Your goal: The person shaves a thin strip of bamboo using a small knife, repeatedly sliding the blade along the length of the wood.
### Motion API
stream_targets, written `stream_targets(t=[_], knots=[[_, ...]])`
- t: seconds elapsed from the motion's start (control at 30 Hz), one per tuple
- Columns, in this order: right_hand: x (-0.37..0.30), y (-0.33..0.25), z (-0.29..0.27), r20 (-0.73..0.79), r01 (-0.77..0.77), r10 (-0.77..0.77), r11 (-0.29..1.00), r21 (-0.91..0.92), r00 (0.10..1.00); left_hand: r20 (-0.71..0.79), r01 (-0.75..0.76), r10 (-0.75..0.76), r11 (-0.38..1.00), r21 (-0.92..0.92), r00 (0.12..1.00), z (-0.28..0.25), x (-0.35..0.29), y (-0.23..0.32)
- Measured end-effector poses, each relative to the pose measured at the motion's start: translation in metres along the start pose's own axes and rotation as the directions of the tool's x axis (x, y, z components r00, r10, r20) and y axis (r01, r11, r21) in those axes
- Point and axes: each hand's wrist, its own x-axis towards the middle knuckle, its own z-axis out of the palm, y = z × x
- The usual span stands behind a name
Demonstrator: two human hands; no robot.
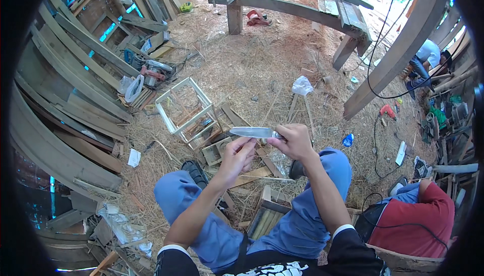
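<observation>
Just right of the pale wooden frame [193,120], and nearer the person than most of it, I see a knife [252,132] held level in the air, its blade pointing left, toward the frame's side. The right hand [296,142] has its fingers wrapped firmly around the handle. Closer to the frame, the left hand [237,157] has thumb and fingertips drawn together just under the blade; from here I cannot tell whether they touch it or pinch something small.

On the near side of the frame, a wooden box [265,206] sits between the person's blue-trousered knees [330,170]. Beyond the frame to the left lies a red and grey power tool [156,71]. Off to its right are a crumpled white plastic bag [302,85], then a blue wrapper [348,140], and well apart, a red drill [387,110]. Far to the frame's right and nearer, someone in a red shirt [416,220] bends low.
</observation>
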Motion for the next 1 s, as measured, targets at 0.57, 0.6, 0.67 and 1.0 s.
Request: stream_targets(t=[0.57,0.6,0.67,1.0], knots=[[0.002,-0.006,0.015,0.079,0.127,-0.134,0.988,0.090,0.988,-0.028,-0.040,0.038,0.997,-0.066,0.999,-0.001,0.003,0.002],[0.004,-0.011,0.015,0.063,0.161,-0.164,0.985,0.053,0.984,-0.041,-0.021,0.019,0.999,-0.038,0.999,-0.004,0.004,0.000],[0.012,0.003,0.015,-0.030,-0.041,0.043,0.997,0.070,0.999,-0.055,0.000,-0.001,1.000,-0.012,0.998,-0.003,0.003,0.001],[0.011,0.010,0.017,-0.066,-0.144,0.148,0.988,0.064,0.987,-0.020,-0.028,0.028,1.000,0.009,0.999,-0.007,-0.006,0.008]])
